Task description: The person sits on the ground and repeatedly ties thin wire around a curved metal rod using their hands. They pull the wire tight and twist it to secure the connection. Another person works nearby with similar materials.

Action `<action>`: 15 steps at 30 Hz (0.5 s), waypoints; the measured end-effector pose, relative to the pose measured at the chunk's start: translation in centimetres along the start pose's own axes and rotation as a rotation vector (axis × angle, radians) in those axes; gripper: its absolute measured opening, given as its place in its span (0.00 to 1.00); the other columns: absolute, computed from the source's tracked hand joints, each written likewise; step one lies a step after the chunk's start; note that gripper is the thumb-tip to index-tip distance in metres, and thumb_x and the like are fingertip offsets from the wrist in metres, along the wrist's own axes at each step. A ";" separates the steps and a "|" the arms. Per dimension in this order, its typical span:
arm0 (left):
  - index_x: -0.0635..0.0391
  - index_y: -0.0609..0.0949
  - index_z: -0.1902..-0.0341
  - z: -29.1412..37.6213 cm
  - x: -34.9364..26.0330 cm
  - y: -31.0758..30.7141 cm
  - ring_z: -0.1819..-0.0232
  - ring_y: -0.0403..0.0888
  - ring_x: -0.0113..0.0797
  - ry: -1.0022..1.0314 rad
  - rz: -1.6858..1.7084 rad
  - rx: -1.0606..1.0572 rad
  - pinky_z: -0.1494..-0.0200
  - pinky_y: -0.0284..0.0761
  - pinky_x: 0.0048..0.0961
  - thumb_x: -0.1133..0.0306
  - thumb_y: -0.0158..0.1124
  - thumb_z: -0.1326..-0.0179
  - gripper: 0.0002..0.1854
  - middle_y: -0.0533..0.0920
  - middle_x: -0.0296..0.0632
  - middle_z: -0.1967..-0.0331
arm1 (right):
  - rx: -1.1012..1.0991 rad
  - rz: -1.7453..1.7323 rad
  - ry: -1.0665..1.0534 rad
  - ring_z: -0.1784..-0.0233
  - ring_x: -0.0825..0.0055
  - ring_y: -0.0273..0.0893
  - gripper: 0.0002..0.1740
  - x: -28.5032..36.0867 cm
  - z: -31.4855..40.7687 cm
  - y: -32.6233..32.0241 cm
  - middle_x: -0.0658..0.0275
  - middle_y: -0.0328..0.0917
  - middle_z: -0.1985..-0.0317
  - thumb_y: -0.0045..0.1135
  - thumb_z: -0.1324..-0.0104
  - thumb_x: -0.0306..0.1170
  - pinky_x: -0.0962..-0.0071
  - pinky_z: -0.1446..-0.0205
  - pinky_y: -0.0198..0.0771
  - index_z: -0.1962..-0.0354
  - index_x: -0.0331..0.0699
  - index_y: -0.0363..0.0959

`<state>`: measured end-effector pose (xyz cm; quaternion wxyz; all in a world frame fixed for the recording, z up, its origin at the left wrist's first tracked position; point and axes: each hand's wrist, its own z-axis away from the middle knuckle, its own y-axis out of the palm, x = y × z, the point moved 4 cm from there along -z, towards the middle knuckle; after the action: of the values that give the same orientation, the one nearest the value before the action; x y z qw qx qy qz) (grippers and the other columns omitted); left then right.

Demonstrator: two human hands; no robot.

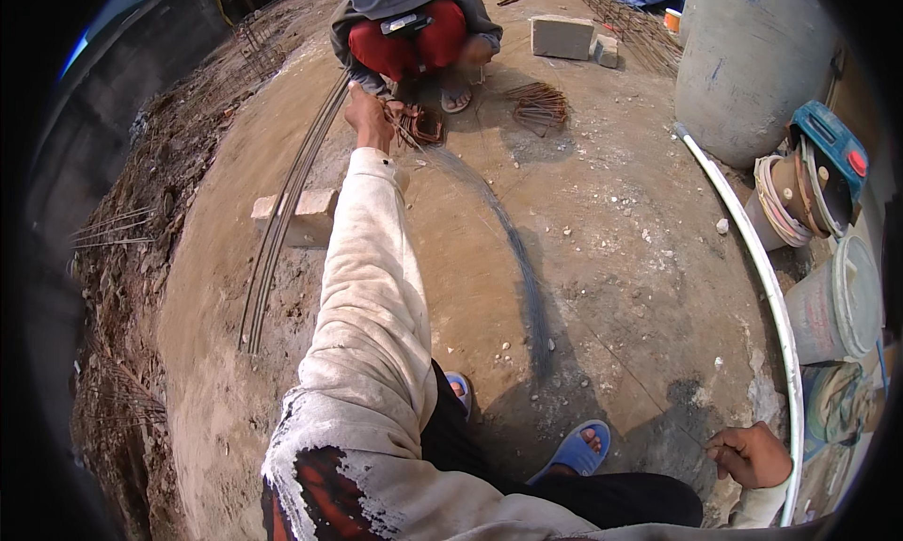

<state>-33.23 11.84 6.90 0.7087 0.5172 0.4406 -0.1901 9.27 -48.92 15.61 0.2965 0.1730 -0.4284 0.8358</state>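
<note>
My left hand [368, 119] is stretched far forward in a stained white sleeve, its fingers closed around the far end of a bundle of thin steel tie wire [518, 248]. The bundle curves back over the ground toward my feet. Low at the right, my right hand [751, 455] pinches the end of a single thin wire [638, 382], which runs up and left toward the bundle. Just beyond my left hand lie bent rebar stirrups [425, 126], beside the hand of a crouching co-worker [409, 43]. What that person's fingers grip is unclear.
Straight rebar rods [293, 177] rest across a pale block [310, 216] on the left. More stirrups [540, 107] lie ahead, near another block [562, 36]. A white pipe [758, 259], a concrete cylinder [755, 68] and buckets [822, 308] line the right. Rubble [134, 280] borders the left.
</note>
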 end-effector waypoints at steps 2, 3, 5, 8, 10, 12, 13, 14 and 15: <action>0.54 0.68 0.76 -0.5 -0.3 -1.1 0.91 0.59 0.31 0.013 -0.042 -0.027 0.88 0.59 0.30 0.48 0.50 0.30 0.24 0.66 0.36 0.88 | 0.052 -0.124 -0.367 0.84 0.77 0.77 0.07 1.7 2.1 -1.3 0.65 0.76 0.87 0.56 0.35 0.28 0.81 0.76 0.68 0.69 0.31 0.78; 0.53 0.68 0.76 -0.8 -0.2 -1.7 0.90 0.59 0.30 0.008 -0.073 -0.063 0.88 0.58 0.30 0.48 0.50 0.30 0.23 0.66 0.35 0.88 | 0.037 -0.248 -0.601 0.85 0.78 0.77 0.08 2.4 3.0 -1.7 0.65 0.75 0.87 0.56 0.35 0.29 0.82 0.76 0.68 0.68 0.32 0.78; 0.52 0.68 0.77 -1.1 0.7 -2.1 0.90 0.60 0.29 -0.083 -0.061 -0.041 0.87 0.56 0.29 0.47 0.50 0.31 0.24 0.67 0.34 0.87 | -0.364 -0.843 -0.694 0.82 0.82 0.74 0.10 1.1 3.3 -3.7 0.65 0.74 0.83 0.55 0.32 0.30 0.84 0.73 0.66 0.66 0.30 0.77; 0.52 0.68 0.78 -1.4 1.5 -2.3 0.90 0.60 0.29 -0.126 -0.039 -0.035 0.86 0.56 0.30 0.46 0.50 0.31 0.25 0.67 0.34 0.87 | -1.040 -0.271 -0.072 0.77 0.74 0.76 0.11 -2.5 0.8 -4.0 0.58 0.74 0.79 0.54 0.31 0.31 0.78 0.72 0.65 0.66 0.28 0.75; 0.52 0.68 0.78 -1.5 1.4 -2.4 0.89 0.60 0.29 -0.092 -0.060 -0.043 0.85 0.56 0.30 0.46 0.51 0.32 0.25 0.66 0.33 0.87 | -0.997 0.372 -0.025 0.74 0.64 0.75 0.08 -1.9 -1.0 -2.6 0.52 0.71 0.76 0.52 0.33 0.27 0.63 0.71 0.64 0.66 0.29 0.74; 0.53 0.69 0.76 -1.6 1.1 -2.8 0.89 0.60 0.30 -0.068 -0.113 -0.083 0.85 0.56 0.30 0.47 0.52 0.32 0.24 0.66 0.34 0.87 | -0.765 0.515 0.020 0.75 0.63 0.74 0.07 -1.9 -1.5 -1.1 0.52 0.69 0.77 0.53 0.34 0.27 0.62 0.71 0.64 0.67 0.29 0.74; 0.53 0.69 0.76 -1.7 0.8 -3.0 0.89 0.61 0.30 -0.042 -0.136 -0.086 0.85 0.56 0.30 0.47 0.52 0.33 0.24 0.66 0.34 0.87 | -0.493 0.511 0.014 0.75 0.64 0.74 0.08 -2.0 -1.4 0.0 0.54 0.69 0.78 0.54 0.34 0.28 0.63 0.71 0.64 0.67 0.29 0.74; 0.54 0.69 0.75 -1.8 0.7 -3.5 0.89 0.60 0.30 -0.039 -0.117 -0.129 0.85 0.56 0.30 0.47 0.53 0.33 0.24 0.65 0.33 0.88 | -0.314 0.257 -0.087 0.76 0.66 0.73 0.08 -1.9 -0.7 0.4 0.55 0.69 0.79 0.55 0.35 0.29 0.64 0.72 0.64 0.67 0.29 0.73; 0.54 0.69 0.75 -1.9 0.6 -4.0 0.89 0.60 0.30 -0.029 -0.094 -0.143 0.85 0.56 0.31 0.47 0.53 0.33 0.23 0.65 0.33 0.88 | -0.058 -0.012 -0.197 0.76 0.67 0.73 0.09 -1.8 0.3 0.8 0.57 0.68 0.79 0.56 0.35 0.30 0.64 0.72 0.63 0.68 0.29 0.73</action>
<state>-36.62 12.04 4.01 0.7404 0.4414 0.4664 -0.1986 10.12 -50.14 14.33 0.2629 0.2484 -0.4784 0.8002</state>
